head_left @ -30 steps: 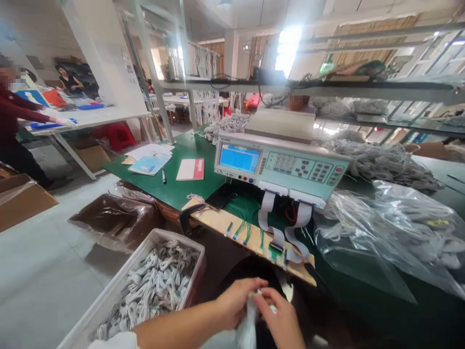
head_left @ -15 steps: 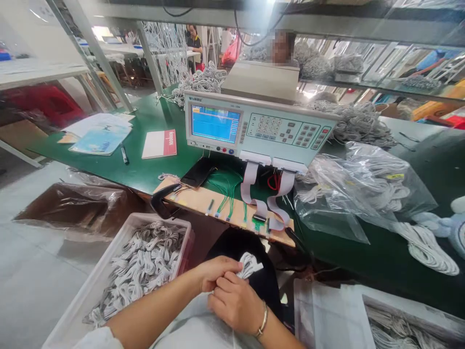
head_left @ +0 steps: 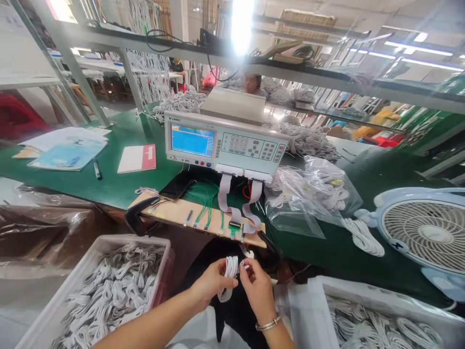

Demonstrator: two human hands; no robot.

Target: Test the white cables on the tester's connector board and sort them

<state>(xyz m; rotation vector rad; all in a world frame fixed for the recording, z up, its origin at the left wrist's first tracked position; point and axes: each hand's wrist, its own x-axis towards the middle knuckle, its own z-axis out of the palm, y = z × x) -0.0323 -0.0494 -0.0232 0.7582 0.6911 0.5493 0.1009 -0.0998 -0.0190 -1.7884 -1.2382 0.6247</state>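
Observation:
My left hand (head_left: pixel 214 282) is closed around a coiled white cable (head_left: pixel 231 266), whose loops stand up between thumb and fingers and hang below them. Just to its right, my right hand (head_left: pixel 257 286) pinches a small white end of the cable (head_left: pixel 246 266) between thumb and fingertips. A bracelet circles the right wrist. Both hands are above my lap, in front of a wooden test board (head_left: pixel 203 220) clamped to the table's edge. Green wires and flat grey ribbon cables run from the board to a bench tester (head_left: pixel 225 145) with a lit blue screen.
A white bin of coiled cables (head_left: pixel 163 252) stands at my left, and another bin (head_left: pixel 319 291) at my right. On the green table (head_left: pixel 109 186) lie a booklet (head_left: pixel 137 159), a marker (head_left: pixel 97 170), bagged cables (head_left: pixel 308 189) and a blue fan (head_left: pixel 432 232). A person sits behind the tester.
My hands have moved apart, the right one shifting right with the cable's end. The coil now shows upright in my left hand. The view has tilted up and turned right, bringing the fan in.

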